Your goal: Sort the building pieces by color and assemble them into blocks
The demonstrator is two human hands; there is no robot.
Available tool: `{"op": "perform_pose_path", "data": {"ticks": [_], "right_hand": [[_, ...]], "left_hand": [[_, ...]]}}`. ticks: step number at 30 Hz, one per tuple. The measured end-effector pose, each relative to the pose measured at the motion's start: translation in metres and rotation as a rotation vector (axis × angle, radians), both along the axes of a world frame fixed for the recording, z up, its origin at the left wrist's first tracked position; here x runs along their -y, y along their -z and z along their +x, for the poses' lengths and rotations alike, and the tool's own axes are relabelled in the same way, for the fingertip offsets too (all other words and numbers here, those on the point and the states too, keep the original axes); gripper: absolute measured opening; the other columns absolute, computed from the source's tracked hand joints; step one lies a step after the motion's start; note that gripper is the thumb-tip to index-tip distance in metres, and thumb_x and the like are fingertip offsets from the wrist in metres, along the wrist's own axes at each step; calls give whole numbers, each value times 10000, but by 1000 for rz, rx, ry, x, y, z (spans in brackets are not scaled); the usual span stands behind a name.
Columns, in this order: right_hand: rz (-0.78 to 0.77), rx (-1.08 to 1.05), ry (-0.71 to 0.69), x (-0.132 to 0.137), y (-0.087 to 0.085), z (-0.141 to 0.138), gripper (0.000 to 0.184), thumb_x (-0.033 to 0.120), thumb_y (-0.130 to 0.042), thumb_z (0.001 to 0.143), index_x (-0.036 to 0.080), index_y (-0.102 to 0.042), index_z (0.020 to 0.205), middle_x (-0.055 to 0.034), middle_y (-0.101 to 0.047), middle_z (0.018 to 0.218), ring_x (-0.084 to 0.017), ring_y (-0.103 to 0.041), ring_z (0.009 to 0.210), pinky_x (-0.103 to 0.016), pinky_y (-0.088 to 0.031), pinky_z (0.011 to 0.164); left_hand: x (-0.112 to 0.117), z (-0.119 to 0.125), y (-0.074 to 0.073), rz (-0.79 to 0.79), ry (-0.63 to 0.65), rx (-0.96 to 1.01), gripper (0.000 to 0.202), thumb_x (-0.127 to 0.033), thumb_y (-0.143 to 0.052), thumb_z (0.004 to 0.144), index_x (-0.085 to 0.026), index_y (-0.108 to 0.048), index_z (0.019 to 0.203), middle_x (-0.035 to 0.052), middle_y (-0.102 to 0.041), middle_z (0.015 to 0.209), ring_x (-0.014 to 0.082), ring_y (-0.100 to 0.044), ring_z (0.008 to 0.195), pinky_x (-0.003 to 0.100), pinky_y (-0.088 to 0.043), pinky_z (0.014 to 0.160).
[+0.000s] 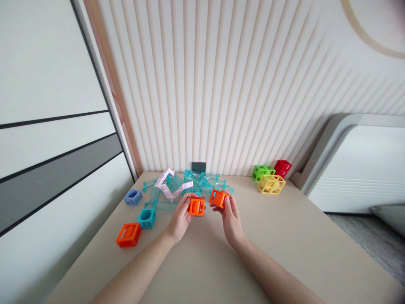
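My left hand [181, 217] is closed on an orange block [196, 207], a hollow cube-like frame with a rounded piece inside. A similar orange block [217, 198] is gripped between the thumb and fingers of my right hand [232, 219]. A small gap separates the two blocks, which are held up over the middle of the table. On the left of the table lie a third orange block [128, 235], a teal block [147, 218] with a round opening, and a blue block [133, 197].
Behind my hands lie several clear teal track pieces [163, 206] and a pale purple zigzag piece [171, 195]. Yellow [271, 184], green [263, 172] and red [282, 168] blocks stand at the back right of the table [284, 236]. A ribbed wall [215, 93] with a dark socket [198, 167] rises behind.
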State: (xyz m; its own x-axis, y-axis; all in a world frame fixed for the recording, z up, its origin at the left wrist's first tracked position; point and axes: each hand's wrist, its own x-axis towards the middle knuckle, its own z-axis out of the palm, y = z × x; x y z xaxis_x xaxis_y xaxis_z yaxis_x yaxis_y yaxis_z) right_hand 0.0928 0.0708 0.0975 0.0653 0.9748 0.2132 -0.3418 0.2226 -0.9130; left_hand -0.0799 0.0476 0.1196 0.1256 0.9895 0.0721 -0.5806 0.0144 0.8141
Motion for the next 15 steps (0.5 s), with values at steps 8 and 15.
{"op": "perform_pose_path", "data": {"ticks": [8,15], "right_hand": [[19,-9,-14,-4,9,2,460,620,-471,966,271,-563,1251,-63,-680,1198,-237,-631,1109,-407,-502,959],[-52,-47,-222,12,1,-4,465,639,-482,950,329,-481,1297,-54,-674,1202,-186,-646,726,-298,-517,524]], "left_hand": [[6,3,3,29,241,-136,338,-423,-713,862,-195,-586,1076,108,-674,1182,185,-707,802,289,-569,625],[10,8,6,0,383,-170,498,-391,-745,849,-205,-570,1276,116,-680,1153,208,-718,848,317,-590,686]]}}
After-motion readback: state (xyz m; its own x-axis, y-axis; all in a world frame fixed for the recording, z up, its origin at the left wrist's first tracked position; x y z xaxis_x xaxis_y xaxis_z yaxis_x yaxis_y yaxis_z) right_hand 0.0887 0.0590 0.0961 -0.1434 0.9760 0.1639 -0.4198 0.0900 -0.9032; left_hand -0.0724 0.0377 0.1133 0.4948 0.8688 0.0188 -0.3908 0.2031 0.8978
